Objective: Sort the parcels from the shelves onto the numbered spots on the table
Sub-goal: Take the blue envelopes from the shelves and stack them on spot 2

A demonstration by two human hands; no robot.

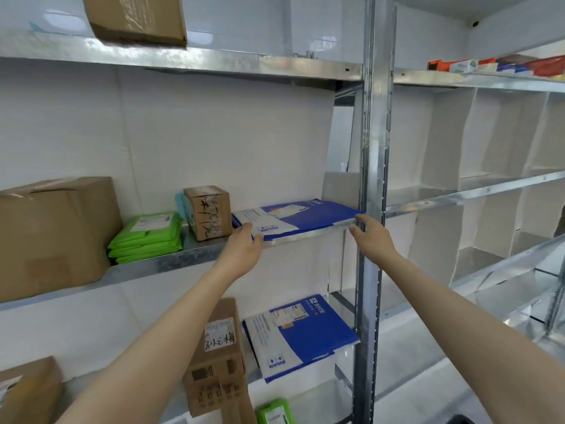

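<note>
The left grip (pixel 244 244) pinches the near left corner of the blue-and-white mailer (pixel 301 217), fingers lying on top and the thumb tucked at the front edge. The right grip (pixel 371 237) takes the mailer's near right corner, fingers above and thumb below, just beside the metal upright (pixel 372 166); how firmly it closes on the edge is hard to tell. Both forearms reach up from the near side.

The mailer lies flat on the middle shelf (pixel 171 260), at its right end, with its front edge reaching the shelf's lip. Just left of it stands a small cardboard box (pixel 208 212) with handwriting on its face, and a light blue packet shows behind that box. Further left is a stack of green mailers (pixel 146 237), and beyond those a large cardboard box (pixel 52 234) at the left edge of the view.

On the top shelf a cardboard box (pixel 134 19) overhangs the front edge. On the lower shelf lies a second blue-and-white mailer (pixel 301 335), with a labelled cardboard box (pixel 217 356) to its left, a green parcel (pixel 275 411) nearer, and another brown box (pixel 27 390) at the far left.

Right of the upright stands a second shelving unit with white dividers (pixel 458 142); small coloured cartons (pixel 495 65) sit on its top level.
</note>
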